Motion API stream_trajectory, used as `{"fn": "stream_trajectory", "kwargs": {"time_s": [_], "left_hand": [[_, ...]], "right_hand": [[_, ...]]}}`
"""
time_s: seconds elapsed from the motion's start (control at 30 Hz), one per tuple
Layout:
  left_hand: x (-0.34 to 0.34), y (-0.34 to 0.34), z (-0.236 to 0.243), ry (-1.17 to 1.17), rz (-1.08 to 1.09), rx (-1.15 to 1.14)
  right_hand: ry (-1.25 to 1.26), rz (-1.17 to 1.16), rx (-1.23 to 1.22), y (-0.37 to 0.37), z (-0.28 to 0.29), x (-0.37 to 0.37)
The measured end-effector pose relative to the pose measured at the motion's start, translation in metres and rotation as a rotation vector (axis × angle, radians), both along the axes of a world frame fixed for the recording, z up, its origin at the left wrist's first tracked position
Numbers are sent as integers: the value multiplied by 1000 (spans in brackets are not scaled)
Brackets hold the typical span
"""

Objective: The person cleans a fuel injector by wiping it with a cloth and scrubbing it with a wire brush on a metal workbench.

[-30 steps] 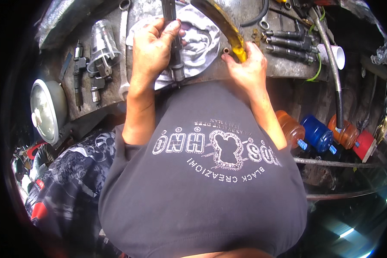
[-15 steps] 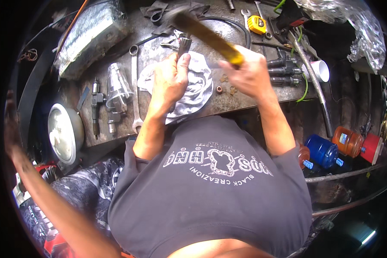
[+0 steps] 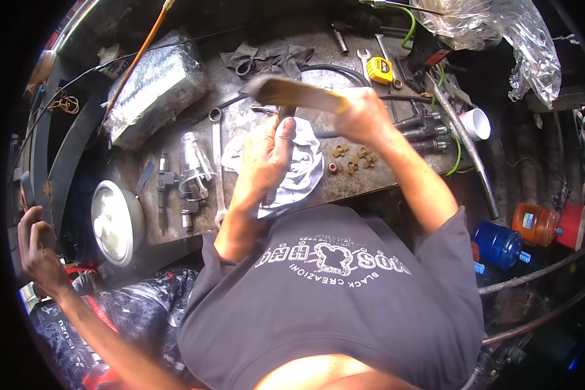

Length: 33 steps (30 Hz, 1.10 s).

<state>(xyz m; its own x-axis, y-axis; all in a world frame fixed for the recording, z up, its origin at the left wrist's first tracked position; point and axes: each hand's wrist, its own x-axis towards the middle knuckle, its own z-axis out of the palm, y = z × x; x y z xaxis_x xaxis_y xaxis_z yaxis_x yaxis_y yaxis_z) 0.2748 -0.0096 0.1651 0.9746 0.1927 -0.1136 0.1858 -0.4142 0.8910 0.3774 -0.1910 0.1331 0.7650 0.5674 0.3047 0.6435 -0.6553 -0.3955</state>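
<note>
My left hand grips a dark cylindrical metal part over a crumpled white cloth on the workbench. My right hand is closed round the handle of a blurred, yellow-handled hammer, whose head is over the top of that part. Several brass clips and a small copper-coloured ring lie beside the cloth. A long wrench lies left of it. Several injector-like parts lie right of my right hand.
A co-worker's hand and arm are at far left near a round white lamp-like housing. At the back are a wrapped block, dark rags and a tape measure. A metal pipe crosses the right; plastic jugs sit below.
The hammer has risen from beside my left hand and swung leftward over the held part. The co-worker's arm has entered at left. The view has shifted, showing more of the bench's back.
</note>
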Motion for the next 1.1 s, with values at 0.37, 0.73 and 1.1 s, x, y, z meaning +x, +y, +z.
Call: {"fn": "stream_trajectory", "kwargs": {"time_s": [0.37,0.73,1.1], "left_hand": [[-3,12,-7,-57,10,68],[-2,26,-82,-363,-95,563],[-14,35,-39,-276,51,167]], "right_hand": [[94,-135,-191,-10,2,11],[-41,-28,-154,-8,-16,29],[121,-292,-386,-3,-7,19]]}}
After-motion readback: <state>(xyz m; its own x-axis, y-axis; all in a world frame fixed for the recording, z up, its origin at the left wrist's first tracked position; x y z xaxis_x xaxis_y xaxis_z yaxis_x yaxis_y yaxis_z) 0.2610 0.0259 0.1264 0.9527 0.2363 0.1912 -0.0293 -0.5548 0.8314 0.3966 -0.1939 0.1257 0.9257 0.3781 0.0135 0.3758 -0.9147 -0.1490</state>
